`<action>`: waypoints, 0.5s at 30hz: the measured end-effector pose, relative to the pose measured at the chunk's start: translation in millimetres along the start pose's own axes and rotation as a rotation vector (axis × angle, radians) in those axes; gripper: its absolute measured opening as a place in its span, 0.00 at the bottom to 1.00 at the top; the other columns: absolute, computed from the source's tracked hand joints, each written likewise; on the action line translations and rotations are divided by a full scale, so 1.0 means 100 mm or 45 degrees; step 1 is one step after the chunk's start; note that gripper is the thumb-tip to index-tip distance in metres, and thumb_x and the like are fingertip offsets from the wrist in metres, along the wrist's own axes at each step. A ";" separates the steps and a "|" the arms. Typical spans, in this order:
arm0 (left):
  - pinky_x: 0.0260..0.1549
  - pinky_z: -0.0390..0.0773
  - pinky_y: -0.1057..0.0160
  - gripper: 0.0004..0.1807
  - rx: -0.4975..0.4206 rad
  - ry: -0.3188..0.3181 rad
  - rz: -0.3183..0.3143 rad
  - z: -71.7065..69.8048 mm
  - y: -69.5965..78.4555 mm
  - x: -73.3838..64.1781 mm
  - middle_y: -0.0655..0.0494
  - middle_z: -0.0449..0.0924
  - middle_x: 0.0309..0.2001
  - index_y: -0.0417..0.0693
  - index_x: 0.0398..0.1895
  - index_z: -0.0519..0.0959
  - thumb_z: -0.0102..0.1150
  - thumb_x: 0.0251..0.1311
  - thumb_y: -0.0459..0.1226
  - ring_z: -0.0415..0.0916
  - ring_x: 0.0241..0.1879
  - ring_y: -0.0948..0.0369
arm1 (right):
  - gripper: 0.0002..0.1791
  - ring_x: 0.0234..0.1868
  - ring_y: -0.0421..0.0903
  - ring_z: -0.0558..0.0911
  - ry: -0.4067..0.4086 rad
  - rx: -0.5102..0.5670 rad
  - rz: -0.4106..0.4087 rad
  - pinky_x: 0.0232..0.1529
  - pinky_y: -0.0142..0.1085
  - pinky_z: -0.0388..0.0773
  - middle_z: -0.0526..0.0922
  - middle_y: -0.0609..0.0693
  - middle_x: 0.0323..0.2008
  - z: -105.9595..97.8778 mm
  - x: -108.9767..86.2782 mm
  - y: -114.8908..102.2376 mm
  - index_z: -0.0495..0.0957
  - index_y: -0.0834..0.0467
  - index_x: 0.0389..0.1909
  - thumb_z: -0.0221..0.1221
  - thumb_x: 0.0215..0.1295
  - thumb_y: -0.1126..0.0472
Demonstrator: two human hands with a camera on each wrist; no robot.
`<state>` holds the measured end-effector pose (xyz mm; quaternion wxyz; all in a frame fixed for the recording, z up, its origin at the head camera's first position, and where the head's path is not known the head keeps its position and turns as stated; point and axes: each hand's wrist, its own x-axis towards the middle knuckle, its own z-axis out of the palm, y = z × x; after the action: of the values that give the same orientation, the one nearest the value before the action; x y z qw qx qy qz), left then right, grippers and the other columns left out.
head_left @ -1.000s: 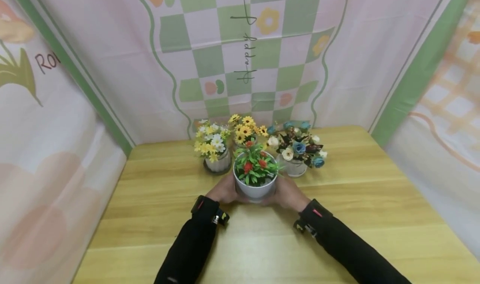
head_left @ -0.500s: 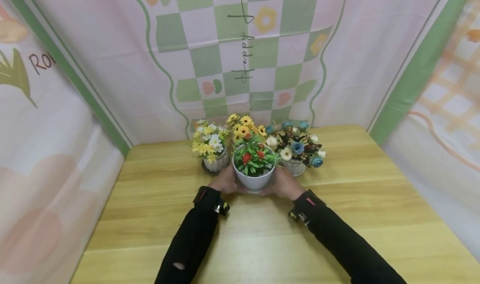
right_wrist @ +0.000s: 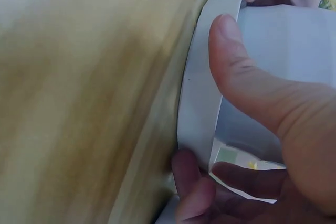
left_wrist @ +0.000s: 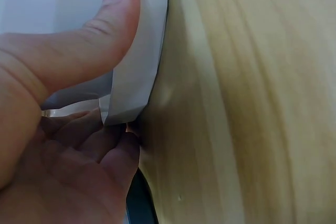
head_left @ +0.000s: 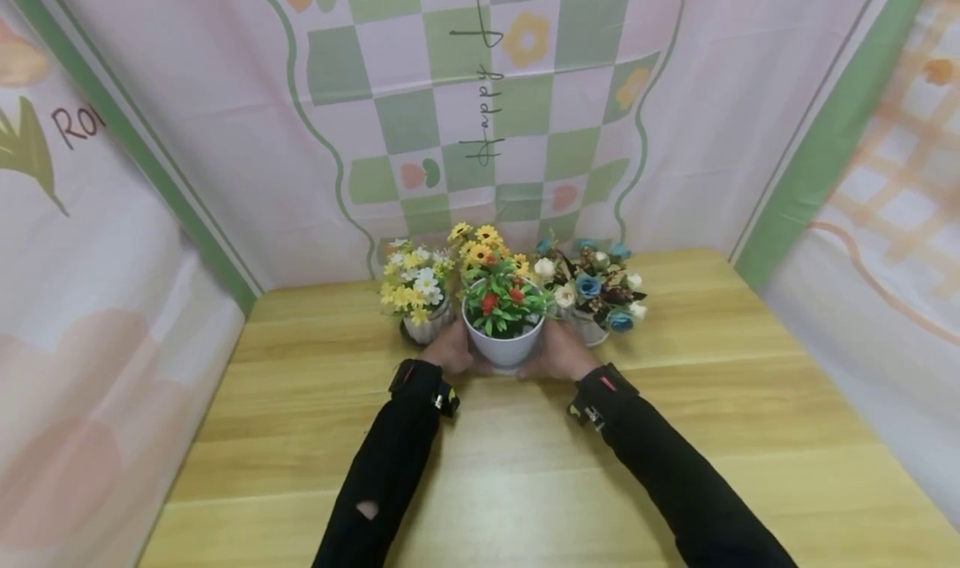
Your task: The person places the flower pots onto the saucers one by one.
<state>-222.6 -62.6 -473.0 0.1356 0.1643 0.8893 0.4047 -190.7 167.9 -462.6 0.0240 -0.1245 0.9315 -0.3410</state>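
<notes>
Both hands hold a white flowerpot (head_left: 504,351) with green leaves and red flowers, one hand on each side. My left hand (head_left: 452,350) grips it from the left; in the left wrist view, its thumb lies on the pot's pale saucer (left_wrist: 139,72) with fingers curled below the edge. From the right, my right hand (head_left: 561,351) does likewise, its thumb across the saucer (right_wrist: 202,98) in the right wrist view and fingertips at the lower edge. The saucer is close over the wooden tabletop (right_wrist: 89,87). The pot's leaves overlap yellow daisies (head_left: 480,247) behind.
A ribbed pot of white and yellow flowers (head_left: 416,285) stands close left, on a dark saucer. Blue and cream roses (head_left: 592,285) in a light pot stand close right. Behind the table (head_left: 300,401) hangs a checkered curtain (head_left: 517,102).
Both hands have carried the red-flowered pot away from me, toward the back, and its leaves now cover more of the yellow daisies. The grip looks the same.
</notes>
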 end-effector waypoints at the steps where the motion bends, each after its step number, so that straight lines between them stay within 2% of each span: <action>1: 0.81 0.62 0.46 0.65 0.007 0.008 0.003 -0.01 0.01 0.00 0.36 0.67 0.77 0.44 0.85 0.51 0.85 0.46 0.31 0.67 0.75 0.39 | 0.72 0.76 0.72 0.68 -0.002 -0.003 0.008 0.84 0.65 0.45 0.70 0.69 0.74 0.00 0.02 0.00 0.57 0.61 0.82 0.87 0.32 0.59; 6: 0.82 0.60 0.46 0.64 0.014 0.023 0.029 -0.02 -0.03 0.03 0.36 0.69 0.76 0.44 0.84 0.52 0.85 0.46 0.31 0.66 0.76 0.40 | 0.70 0.75 0.72 0.68 -0.024 0.039 0.035 0.83 0.65 0.51 0.71 0.69 0.74 0.00 0.08 0.00 0.58 0.61 0.81 0.87 0.33 0.60; 9: 0.82 0.59 0.45 0.65 -0.001 0.041 0.105 0.02 -0.12 0.06 0.37 0.66 0.78 0.45 0.85 0.50 0.84 0.47 0.31 0.65 0.77 0.40 | 0.67 0.74 0.71 0.70 -0.034 0.059 -0.004 0.81 0.64 0.57 0.72 0.70 0.73 0.01 0.07 0.05 0.60 0.62 0.80 0.86 0.37 0.59; 13: 0.83 0.56 0.46 0.67 -0.046 0.050 0.217 0.07 -0.17 -0.01 0.40 0.57 0.83 0.49 0.87 0.42 0.81 0.53 0.32 0.59 0.81 0.43 | 0.61 0.72 0.69 0.74 -0.055 0.111 -0.035 0.79 0.61 0.63 0.75 0.69 0.71 0.00 0.04 0.10 0.63 0.63 0.78 0.84 0.42 0.61; 15: 0.84 0.54 0.47 0.68 -0.066 0.040 0.243 0.07 -0.14 -0.09 0.41 0.50 0.85 0.52 0.88 0.36 0.79 0.56 0.32 0.55 0.83 0.44 | 0.60 0.72 0.69 0.73 -0.067 0.143 -0.037 0.78 0.62 0.65 0.73 0.69 0.72 -0.02 0.01 0.09 0.61 0.63 0.79 0.83 0.44 0.62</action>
<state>-214.4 -70.1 -486.9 0.0865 0.2385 0.8608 0.4412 -193.7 175.7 -466.8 0.0503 -0.1453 0.9080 -0.3897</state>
